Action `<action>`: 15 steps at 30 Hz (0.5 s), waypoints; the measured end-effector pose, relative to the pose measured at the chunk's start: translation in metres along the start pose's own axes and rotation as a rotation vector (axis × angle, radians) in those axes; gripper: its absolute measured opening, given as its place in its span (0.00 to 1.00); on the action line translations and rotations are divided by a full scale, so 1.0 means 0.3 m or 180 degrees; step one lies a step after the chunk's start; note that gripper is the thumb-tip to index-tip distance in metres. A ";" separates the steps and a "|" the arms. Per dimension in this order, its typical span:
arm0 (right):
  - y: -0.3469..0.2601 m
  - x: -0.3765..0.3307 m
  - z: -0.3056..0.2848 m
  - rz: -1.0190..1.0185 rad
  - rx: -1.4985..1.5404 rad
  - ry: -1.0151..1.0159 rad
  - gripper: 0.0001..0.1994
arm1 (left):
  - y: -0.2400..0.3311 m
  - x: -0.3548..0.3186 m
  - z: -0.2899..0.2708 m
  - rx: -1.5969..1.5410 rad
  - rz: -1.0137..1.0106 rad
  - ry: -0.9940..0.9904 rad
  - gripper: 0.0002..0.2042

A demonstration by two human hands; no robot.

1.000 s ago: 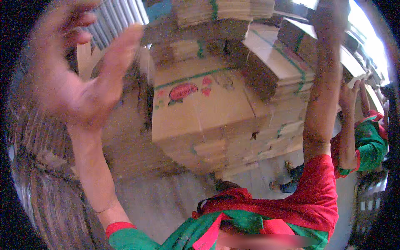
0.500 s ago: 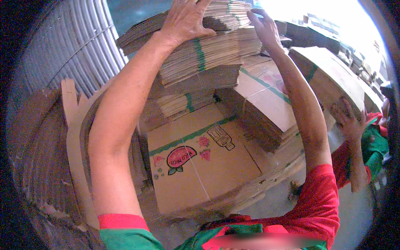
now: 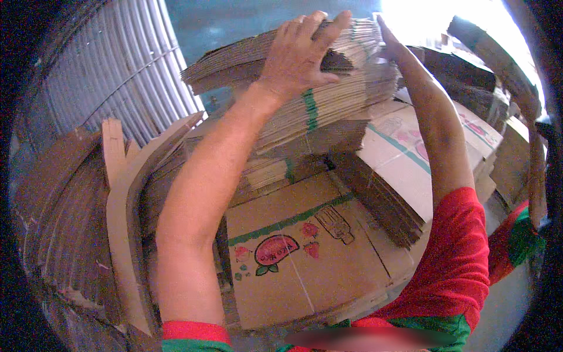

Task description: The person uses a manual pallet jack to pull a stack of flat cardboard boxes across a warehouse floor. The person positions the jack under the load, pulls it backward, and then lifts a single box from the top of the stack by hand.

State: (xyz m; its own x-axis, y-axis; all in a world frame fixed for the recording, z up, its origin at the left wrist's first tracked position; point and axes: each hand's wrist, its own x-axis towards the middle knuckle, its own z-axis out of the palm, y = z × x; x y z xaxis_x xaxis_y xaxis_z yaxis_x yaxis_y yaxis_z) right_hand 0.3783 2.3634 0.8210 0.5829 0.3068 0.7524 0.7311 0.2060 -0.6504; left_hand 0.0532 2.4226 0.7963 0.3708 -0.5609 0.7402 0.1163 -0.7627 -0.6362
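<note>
My left hand (image 3: 299, 56) lies spread against the near side of the top bundle of flattened cardboard boxes (image 3: 231, 63); its thumb points right and its fingers reach up. At the right end of that bundle is my right hand (image 3: 391, 40), fingers stretched out along the edge and partly washed out by bright light. Beneath sits another bundle of flattened boxes (image 3: 343, 97) with a green stripe down its edges. Closer to me lies a tied bundle of printed cartons (image 3: 264, 299), showing a pink fruit label, strawberries and a bottle drawing.
On the right stands a pile of printed cartons (image 3: 390, 155). Curved cardboard sheets (image 3: 123, 234) stand upright at the left, before a corrugated metal wall (image 3: 111, 70). A co-worker's arm (image 3: 536, 170) rises at the far right beside a lifted cardboard bundle (image 3: 492, 53).
The view has shifted, so the stacks sit lower and further right. Both my hands remain at the top bundle. The co-worker's cardboard bundle has gone from beside the pile to raised at upper right.
</note>
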 end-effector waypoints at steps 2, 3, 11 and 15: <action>0.004 0.020 0.020 0.0017 0.0054 -0.0066 0.36 | 0.005 -0.014 0.005 0.0003 -0.0019 0.0087 0.55; 0.006 0.026 0.025 0.0026 0.0089 -0.0093 0.36 | 0.010 -0.020 0.003 0.0004 -0.0028 0.0137 0.55; -0.021 -0.008 0.022 0.0005 0.0261 -0.0228 0.36 | -0.003 -0.007 -0.027 -0.0033 0.0044 0.0037 0.53; -0.042 -0.056 -0.017 -0.0126 0.0184 -0.0225 0.36 | -0.046 -0.077 -0.156 0.0096 -0.0131 -0.0078 0.52</action>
State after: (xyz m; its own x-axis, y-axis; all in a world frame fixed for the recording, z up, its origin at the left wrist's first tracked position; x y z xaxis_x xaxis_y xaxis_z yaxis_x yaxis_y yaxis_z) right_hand 0.3612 2.3509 0.8171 0.5261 0.3617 0.7697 0.7301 0.2720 -0.6268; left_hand -0.0002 2.4310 0.7982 0.3874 -0.5209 0.7607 0.1595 -0.7748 -0.6118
